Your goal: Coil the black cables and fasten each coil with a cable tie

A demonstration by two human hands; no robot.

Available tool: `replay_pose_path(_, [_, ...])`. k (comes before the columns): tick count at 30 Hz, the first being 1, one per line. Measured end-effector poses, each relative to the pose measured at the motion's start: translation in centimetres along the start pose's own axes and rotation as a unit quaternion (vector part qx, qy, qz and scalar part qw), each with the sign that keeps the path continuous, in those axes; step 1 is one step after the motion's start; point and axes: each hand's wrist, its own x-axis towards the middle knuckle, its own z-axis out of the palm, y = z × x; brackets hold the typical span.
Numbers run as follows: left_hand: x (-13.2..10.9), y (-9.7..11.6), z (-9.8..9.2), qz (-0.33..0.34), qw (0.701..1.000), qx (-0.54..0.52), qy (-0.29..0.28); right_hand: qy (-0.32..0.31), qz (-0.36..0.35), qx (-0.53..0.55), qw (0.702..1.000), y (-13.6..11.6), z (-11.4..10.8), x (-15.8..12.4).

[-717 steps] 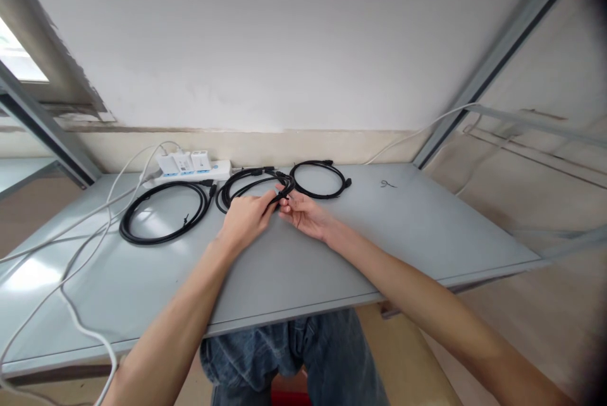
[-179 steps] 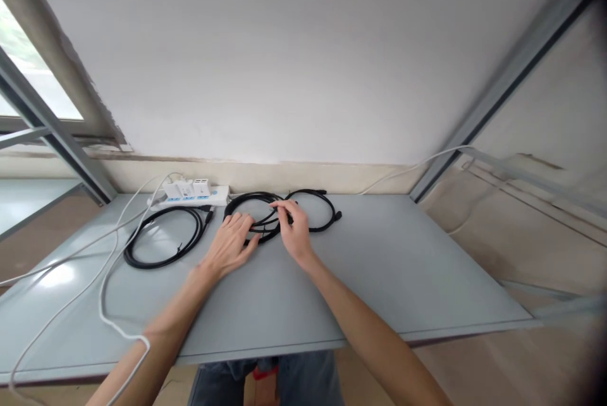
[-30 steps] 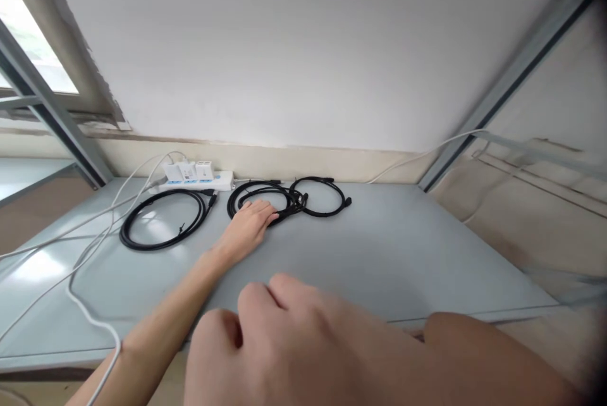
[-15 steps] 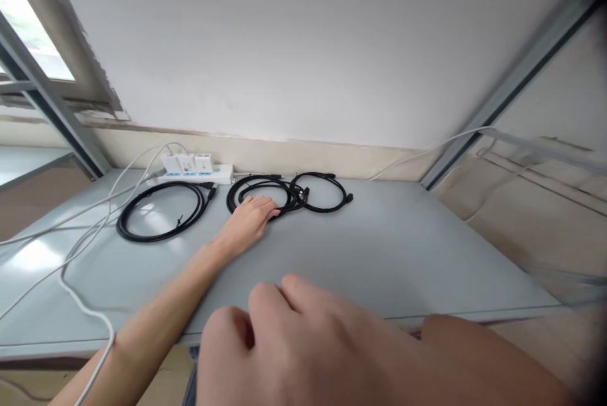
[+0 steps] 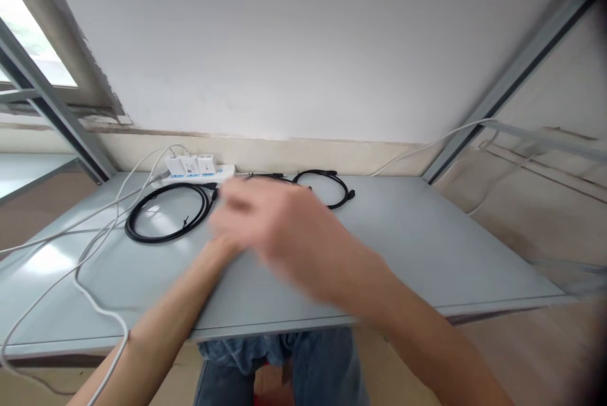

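Observation:
My right hand (image 5: 284, 229), blurred by motion, is raised over the middle of the desk. Its fingers point left and look bent, but the smear hides whether they hold anything. Behind it, most of my left hand (image 5: 228, 245) is covered; only the wrist end shows, low over the desktop. The middle coiled black cable (image 5: 265, 176) is also mostly hidden, with just its far edge showing. Another coiled black cable (image 5: 159, 239) lies to the left, its plug ends toward the middle. A third black cable loop (image 5: 339, 177) lies to the right of my hands.
A white power strip (image 5: 222, 173) with several white adapters (image 5: 190, 165) stands at the back left. White cords (image 5: 97, 311) run across the left side and over my left forearm. The grey desk (image 5: 427, 254) has metal posts (image 5: 507, 77) at its sides and a wall behind.
My right hand has moved from close in front of the camera, forward over the desk, and now covers my left hand and the middle cable. The view has shifted slightly.

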Motion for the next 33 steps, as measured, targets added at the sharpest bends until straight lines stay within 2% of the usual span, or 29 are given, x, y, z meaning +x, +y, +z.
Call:
replay_pose_path(1, [0.0, 0.0, -0.1, 0.005, 1.000, 0.005, 0.002, 0.026, -0.005, 0.022, 0.999, 1.7, 0.4, 0.2])
replay_pose_path(3, [-0.1, 0.0, -0.2, 0.032, 0.999, 0.020, 0.002, 0.180, 0.081, 0.066, 0.978, 6.0, 2.1, 0.2])
replay_pose_path(4, [-0.2, -0.1, -0.1, 0.048, 0.998, 0.029, 0.000, 0.230, 0.122, 0.084, 0.962, 8.3, 3.2, -0.2])
replay_pose_path(6, [-0.3, -0.2, 0.0, 0.067, 0.997, 0.049, -0.005, 0.267, 0.179, 0.095, 0.942, 12.0, 5.4, -1.4])
replay_pose_path(8, [-0.3, -0.4, 0.2, 0.065, 0.996, 0.064, -0.005, 0.253, 0.203, 0.103, 0.940, 14.0, 7.2, -2.5])
replay_pose_path(11, [-0.4, -0.7, 0.5, 0.052, 0.996, 0.067, 0.001, 0.238, 0.220, 0.114, 0.939, 14.3, 8.4, -3.2])
replay_pose_path(17, [-0.4, -1.0, 1.1, 0.024, 0.999, 0.019, 0.008, 0.194, 0.239, 0.116, 0.944, 13.1, 8.6, -2.6])
replay_pose_path(23, [-0.4, -0.8, 1.0, 0.008, 1.000, -0.018, 0.019, 0.131, 0.205, 0.084, 0.966, 13.2, 8.4, -2.8])
replay_pose_path(28, [-0.5, -1.0, 1.2, 0.014, 1.000, 0.006, 0.026, 0.114, 0.197, 0.038, 0.973, 13.2, 7.9, -2.7])
replay_pose_path(33, [-0.5, -1.0, 1.3, 0.017, 1.000, 0.023, 0.009, 0.055, 0.183, 0.028, 0.981, 13.3, 7.9, -2.8])
